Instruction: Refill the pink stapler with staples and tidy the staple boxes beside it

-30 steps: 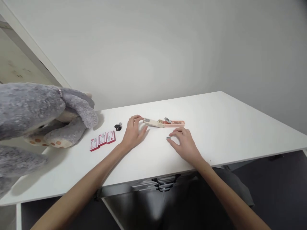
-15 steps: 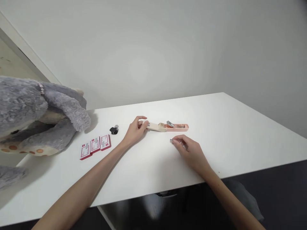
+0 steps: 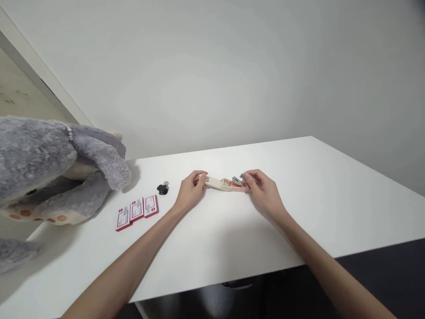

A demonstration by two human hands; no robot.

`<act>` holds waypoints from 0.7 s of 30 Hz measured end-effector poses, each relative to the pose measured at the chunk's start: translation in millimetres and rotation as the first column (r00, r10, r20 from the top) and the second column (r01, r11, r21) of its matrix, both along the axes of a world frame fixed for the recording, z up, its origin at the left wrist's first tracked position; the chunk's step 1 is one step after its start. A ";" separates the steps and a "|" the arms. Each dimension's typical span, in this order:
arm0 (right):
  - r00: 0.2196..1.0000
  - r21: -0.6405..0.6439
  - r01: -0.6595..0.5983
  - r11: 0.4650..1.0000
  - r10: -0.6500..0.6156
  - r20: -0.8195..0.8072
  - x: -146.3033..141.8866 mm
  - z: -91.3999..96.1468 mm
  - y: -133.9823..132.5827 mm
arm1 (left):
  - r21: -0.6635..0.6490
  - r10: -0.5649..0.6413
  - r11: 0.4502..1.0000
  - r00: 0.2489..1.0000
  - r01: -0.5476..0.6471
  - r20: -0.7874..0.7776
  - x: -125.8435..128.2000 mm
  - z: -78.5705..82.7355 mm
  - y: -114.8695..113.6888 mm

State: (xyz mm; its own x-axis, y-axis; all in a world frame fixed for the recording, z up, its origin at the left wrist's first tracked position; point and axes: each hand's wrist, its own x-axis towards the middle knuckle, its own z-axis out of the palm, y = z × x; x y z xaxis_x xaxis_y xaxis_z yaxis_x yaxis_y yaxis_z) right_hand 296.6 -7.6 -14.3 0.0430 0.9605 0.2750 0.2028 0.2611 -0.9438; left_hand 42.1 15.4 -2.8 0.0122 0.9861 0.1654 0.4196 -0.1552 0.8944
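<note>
A stapler [image 3: 217, 183] lies opened out flat, its cream arm to the left and its pink part to the right. My left hand [image 3: 191, 191] is closed on the outer end of the cream arm. A small metal piece [image 3: 237, 180] stands tilted up from the middle of the stapler. My right hand [image 3: 264, 189] is over the pink part, covering its right end. Between its pinched thumb and fingers is a small grey staple strip [image 3: 242, 176], mostly hidden, close beside the tilted metal piece.
Three red-and-white staple boxes [image 3: 137, 210] sit in a row at the left, each with a grey strip on top. Behind them lies a black staple remover [image 3: 162, 189]. A large grey plush toy [image 3: 49, 164] fills the left side of the white table [image 3: 212, 248].
My right hand has moved up and forward from the table in front to the stapler's pink part, carrying the staple strip. My left hand keeps its hold on the cream arm.
</note>
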 end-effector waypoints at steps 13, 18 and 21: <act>0.991 0.125 0.127 0.984 -0.132 0.031 -1.8 -3.5 43.6 | 0.008 0.113 0.994 0.993 -0.114 0.019 -3.2 -3.6 3.6; 0.996 0.097 0.081 0.992 -0.083 0.013 -3.9 -1.8 43.2 | 0.016 0.111 0.994 0.994 -0.111 -0.011 -4.1 -2.9 4.9; 0.998 0.096 0.059 0.994 -0.061 0.011 -4.0 -2.1 43.2 | 0.014 0.116 0.993 0.993 -0.116 -0.019 -4.5 -2.4 5.3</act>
State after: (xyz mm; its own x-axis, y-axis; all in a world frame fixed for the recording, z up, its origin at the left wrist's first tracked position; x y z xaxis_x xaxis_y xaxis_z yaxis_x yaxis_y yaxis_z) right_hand 292.5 35.6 -16.4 0.0954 0.9257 0.3660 0.2340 0.3366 -0.9121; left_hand 37.5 20.7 -5.2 -0.0991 0.9788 0.1791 0.4531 -0.1158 0.8839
